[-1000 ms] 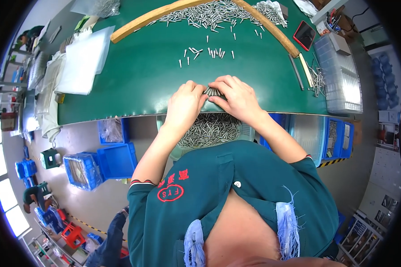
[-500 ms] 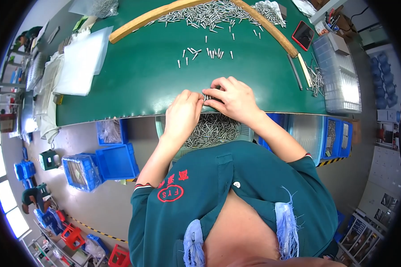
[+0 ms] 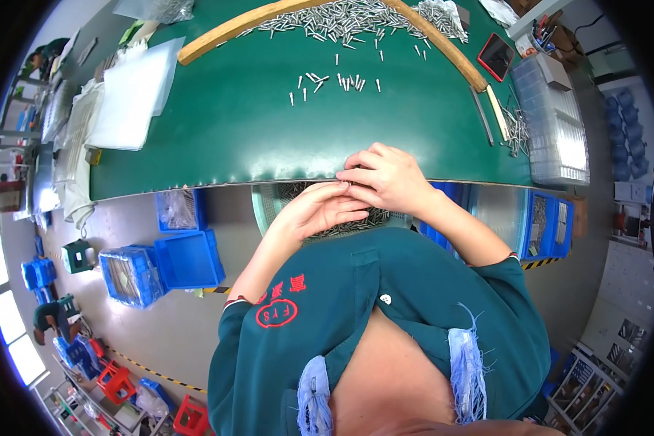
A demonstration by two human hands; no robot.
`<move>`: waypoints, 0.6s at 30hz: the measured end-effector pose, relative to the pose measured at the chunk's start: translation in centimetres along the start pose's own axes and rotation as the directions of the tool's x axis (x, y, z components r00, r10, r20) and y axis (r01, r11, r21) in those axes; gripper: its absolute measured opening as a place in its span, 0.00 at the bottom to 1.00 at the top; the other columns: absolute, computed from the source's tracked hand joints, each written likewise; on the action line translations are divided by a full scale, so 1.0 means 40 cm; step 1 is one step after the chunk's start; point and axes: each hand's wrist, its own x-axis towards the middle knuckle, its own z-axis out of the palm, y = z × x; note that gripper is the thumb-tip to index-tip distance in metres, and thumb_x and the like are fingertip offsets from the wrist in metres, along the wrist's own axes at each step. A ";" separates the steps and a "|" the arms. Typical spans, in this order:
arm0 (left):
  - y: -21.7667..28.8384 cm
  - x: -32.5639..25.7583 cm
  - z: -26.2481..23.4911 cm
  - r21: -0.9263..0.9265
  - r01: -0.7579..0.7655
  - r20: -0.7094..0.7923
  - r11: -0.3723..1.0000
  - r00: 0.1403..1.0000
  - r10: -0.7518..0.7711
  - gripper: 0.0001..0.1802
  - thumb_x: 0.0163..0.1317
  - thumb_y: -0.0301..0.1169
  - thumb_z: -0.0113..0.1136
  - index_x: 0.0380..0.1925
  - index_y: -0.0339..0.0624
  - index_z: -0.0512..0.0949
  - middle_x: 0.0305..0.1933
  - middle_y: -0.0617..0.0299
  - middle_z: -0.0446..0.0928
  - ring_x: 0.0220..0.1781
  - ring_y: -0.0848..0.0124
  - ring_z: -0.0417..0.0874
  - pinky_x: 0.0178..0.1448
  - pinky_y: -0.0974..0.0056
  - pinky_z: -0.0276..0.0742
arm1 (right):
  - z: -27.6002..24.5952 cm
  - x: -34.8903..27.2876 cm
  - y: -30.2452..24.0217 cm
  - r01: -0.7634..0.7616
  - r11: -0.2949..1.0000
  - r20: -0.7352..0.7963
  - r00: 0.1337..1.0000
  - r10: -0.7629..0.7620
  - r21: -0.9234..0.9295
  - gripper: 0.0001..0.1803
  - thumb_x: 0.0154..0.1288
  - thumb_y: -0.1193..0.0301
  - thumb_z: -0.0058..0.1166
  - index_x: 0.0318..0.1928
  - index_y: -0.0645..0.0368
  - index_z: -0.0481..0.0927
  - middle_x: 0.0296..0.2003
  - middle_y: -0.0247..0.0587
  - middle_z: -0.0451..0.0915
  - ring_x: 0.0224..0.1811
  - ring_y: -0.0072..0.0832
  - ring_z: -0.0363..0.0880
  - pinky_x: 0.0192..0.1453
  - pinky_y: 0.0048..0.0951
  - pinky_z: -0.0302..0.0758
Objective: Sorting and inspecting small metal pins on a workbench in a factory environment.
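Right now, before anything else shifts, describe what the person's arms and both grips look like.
The left grip and right grip are bare and ungloved, with slim fingers. The forearms are uncovered, with no visible watch, cable or marking. Short, loose, dark green sleeves cover the upper arms; the left cuff has thin red and white trim.
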 end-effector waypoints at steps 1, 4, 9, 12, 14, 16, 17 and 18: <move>-0.005 0.011 -0.003 -0.024 -0.003 0.049 1.000 0.999 0.004 0.15 0.71 0.30 0.45 0.50 0.29 0.71 0.48 0.47 0.78 0.50 0.56 0.82 0.59 0.52 0.79 | -0.002 -0.005 -0.006 -0.002 1.000 0.001 1.000 0.002 0.003 0.11 0.54 0.62 0.62 0.39 0.45 0.84 0.36 0.23 0.80 0.35 0.25 0.75 0.37 0.28 0.77; -0.006 0.014 0.001 0.004 0.012 0.007 1.000 1.000 -0.012 0.16 0.71 0.31 0.45 0.51 0.29 0.71 0.48 0.47 0.78 0.51 0.57 0.82 0.58 0.53 0.80 | -0.020 -0.017 -0.018 -0.027 0.999 0.064 0.998 0.026 0.018 0.13 0.54 0.64 0.62 0.42 0.47 0.83 0.39 0.24 0.80 0.36 0.26 0.76 0.40 0.29 0.77; -0.007 0.014 0.029 0.092 0.012 -0.075 0.996 0.997 -0.005 0.17 0.71 0.33 0.46 0.52 0.29 0.71 0.49 0.46 0.78 0.52 0.57 0.81 0.56 0.56 0.81 | -0.069 -0.006 -0.027 -0.253 0.954 0.267 0.942 0.205 0.160 0.20 0.59 0.68 0.57 0.53 0.48 0.77 0.46 0.30 0.78 0.46 0.32 0.77 0.47 0.31 0.77; -0.009 0.015 0.035 0.156 0.033 -0.114 0.987 0.993 -0.015 0.18 0.71 0.34 0.46 0.52 0.29 0.70 0.50 0.46 0.77 0.52 0.57 0.81 0.55 0.58 0.81 | -0.056 -0.009 -0.018 -0.289 0.943 0.301 0.925 0.230 0.166 0.22 0.60 0.72 0.55 0.56 0.47 0.75 0.46 0.32 0.78 0.48 0.33 0.77 0.47 0.32 0.77; -0.014 0.013 0.038 0.189 0.032 -0.123 0.982 0.992 -0.008 0.18 0.72 0.34 0.46 0.52 0.29 0.70 0.50 0.46 0.77 0.53 0.57 0.81 0.56 0.58 0.81 | -0.052 -0.011 -0.019 -0.283 0.945 0.293 0.928 0.228 0.162 0.22 0.60 0.73 0.54 0.57 0.48 0.75 0.46 0.33 0.77 0.47 0.33 0.77 0.47 0.32 0.77; -0.021 0.011 0.038 0.298 0.024 -0.146 0.954 0.989 0.020 0.18 0.72 0.33 0.45 0.53 0.30 0.71 0.52 0.46 0.77 0.52 0.58 0.82 0.54 0.60 0.81 | -0.054 -0.012 -0.025 -0.315 0.926 0.269 0.929 0.255 0.208 0.23 0.59 0.74 0.55 0.57 0.49 0.75 0.44 0.35 0.77 0.46 0.34 0.77 0.46 0.32 0.76; -0.020 0.006 0.042 0.298 0.023 -0.146 0.954 0.989 0.022 0.18 0.72 0.33 0.45 0.53 0.30 0.71 0.52 0.46 0.77 0.52 0.58 0.82 0.54 0.60 0.81 | -0.051 -0.013 -0.024 -0.314 0.926 0.270 0.929 0.254 0.208 0.23 0.59 0.74 0.55 0.57 0.49 0.75 0.44 0.35 0.77 0.46 0.34 0.77 0.46 0.32 0.76; -0.016 0.000 0.052 0.405 0.010 -0.145 0.914 0.988 0.054 0.18 0.72 0.34 0.45 0.54 0.31 0.71 0.52 0.47 0.77 0.52 0.60 0.82 0.54 0.61 0.80 | -0.049 -0.015 -0.021 -0.336 0.897 0.268 0.927 0.262 0.286 0.24 0.59 0.75 0.56 0.57 0.49 0.75 0.43 0.36 0.77 0.43 0.32 0.77 0.44 0.31 0.76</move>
